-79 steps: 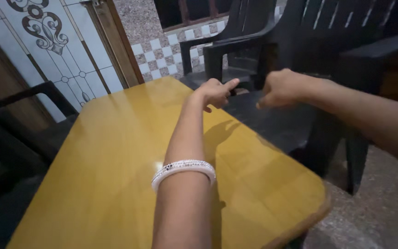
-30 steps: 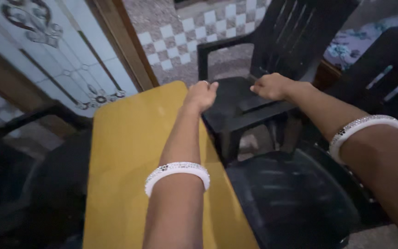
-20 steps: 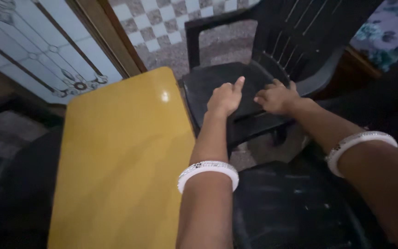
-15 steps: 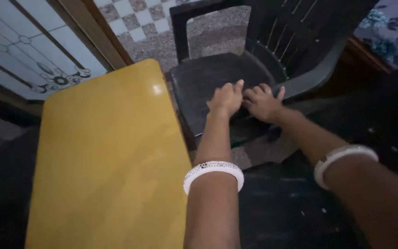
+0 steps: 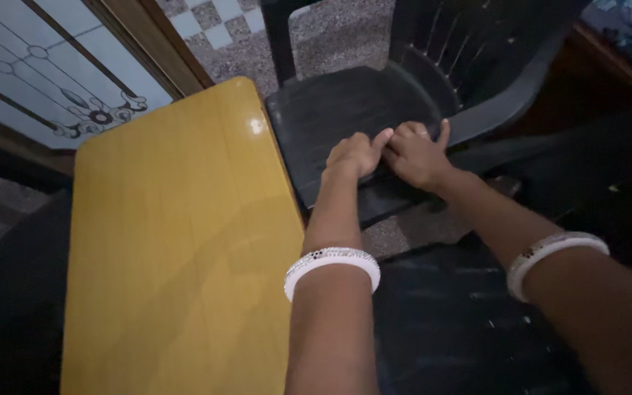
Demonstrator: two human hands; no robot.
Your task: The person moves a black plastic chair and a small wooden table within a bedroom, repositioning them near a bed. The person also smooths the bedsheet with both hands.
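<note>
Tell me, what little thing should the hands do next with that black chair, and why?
Probably curl the fingers tighter round the seat's front edge. Both the left hand and the right hand rest side by side on the front of the black chair, right beside the yellow table. A firmer hold looks needed before shifting it.

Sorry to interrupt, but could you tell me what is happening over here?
A person is leaning over a black plastic chair, with both hands side by side on the front edge of its seat. The left hand and right hand touch each other there, fingers curled down. Each forearm wears a white bangle. A yellow table stands just left of the chair, and another dark chair sits nearer the camera.
</note>
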